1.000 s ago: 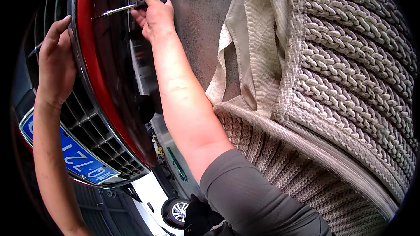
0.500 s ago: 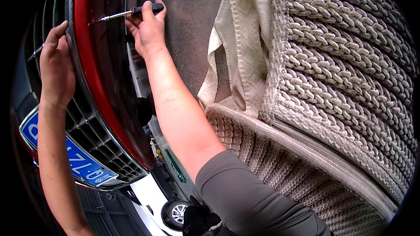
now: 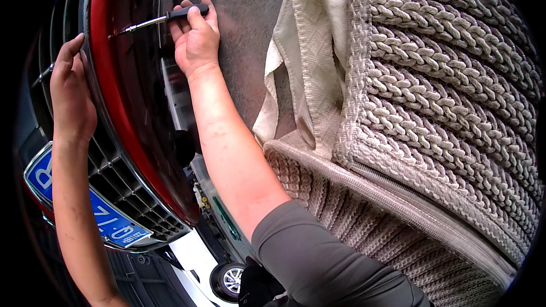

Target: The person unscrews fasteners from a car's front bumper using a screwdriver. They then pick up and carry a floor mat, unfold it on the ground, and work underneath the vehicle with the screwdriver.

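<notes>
My left hand (image 3: 73, 94) grips the chrome trim (image 3: 88, 0) at the grille's edge at left, fingers curled over it. My right hand (image 3: 194, 42) is closed on the black-handled screwdriver (image 3: 151, 22), its thumb along the handle. The shaft lies roughly level, with its tip at the glossy red body panel (image 3: 124, 96) beside the trim; whether it sits in a screw I cannot tell. Below my left hand are the black grille (image 3: 116, 168) and a blue plate (image 3: 115, 220).
A beige braided knit item (image 3: 441, 91) with straps and a zip fills the right side, over a mottled grey surface (image 3: 239, 17). Engine-bay parts (image 3: 205, 196) show below the panel. A white car (image 3: 193, 250) with a silver wheel (image 3: 232, 278) stands at the bottom.
The scene has slid slightly left in view. My right hand and the screwdriver appear slightly lower, and its fingers have shifted on the handle. My left hand still holds the trim.
</notes>
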`<action>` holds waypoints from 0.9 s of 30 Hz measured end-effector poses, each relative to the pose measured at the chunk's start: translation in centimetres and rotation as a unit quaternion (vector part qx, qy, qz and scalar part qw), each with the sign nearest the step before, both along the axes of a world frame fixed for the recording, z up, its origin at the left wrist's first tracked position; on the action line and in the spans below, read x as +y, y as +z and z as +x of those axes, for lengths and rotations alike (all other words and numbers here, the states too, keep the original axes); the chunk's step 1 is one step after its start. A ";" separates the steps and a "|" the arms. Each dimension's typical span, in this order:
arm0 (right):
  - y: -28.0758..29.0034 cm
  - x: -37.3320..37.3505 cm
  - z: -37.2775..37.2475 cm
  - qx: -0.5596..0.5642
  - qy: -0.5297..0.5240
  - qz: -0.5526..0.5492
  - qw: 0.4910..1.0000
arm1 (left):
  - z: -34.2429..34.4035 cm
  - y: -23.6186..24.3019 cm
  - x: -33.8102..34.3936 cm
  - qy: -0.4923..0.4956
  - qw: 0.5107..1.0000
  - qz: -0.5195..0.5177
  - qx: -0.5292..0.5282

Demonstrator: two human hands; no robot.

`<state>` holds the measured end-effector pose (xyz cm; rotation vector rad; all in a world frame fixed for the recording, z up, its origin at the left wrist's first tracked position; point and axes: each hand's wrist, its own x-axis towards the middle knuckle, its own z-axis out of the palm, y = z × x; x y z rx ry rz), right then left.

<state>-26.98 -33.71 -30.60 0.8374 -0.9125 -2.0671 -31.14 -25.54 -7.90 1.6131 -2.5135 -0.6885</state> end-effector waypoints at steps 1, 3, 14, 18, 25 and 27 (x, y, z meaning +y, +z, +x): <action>0.1 0.2 0.1 -0.001 0.000 -0.001 1.000 | 0.0 0.1 -0.1 0.000 1.000 -0.001 -0.001; -0.1 0.5 0.2 0.018 0.002 -0.008 1.000 | 0.0 0.1 -0.4 0.007 1.000 -0.013 0.023; 0.1 0.8 -0.4 0.034 0.028 0.003 0.999 | 0.1 0.6 0.1 0.007 1.000 -0.005 -0.027; -0.2 0.0 0.1 0.054 -0.002 -0.002 0.999 | 0.0 1.0 -0.4 0.004 0.998 0.058 -0.027; -0.5 -0.1 0.1 -0.007 -0.013 -0.043 0.999 | 0.2 0.8 -0.3 0.003 0.999 0.033 -0.025; -0.4 -0.4 0.1 -0.024 -0.016 -0.025 0.999 | -0.1 0.5 0.0 0.017 0.999 0.037 0.002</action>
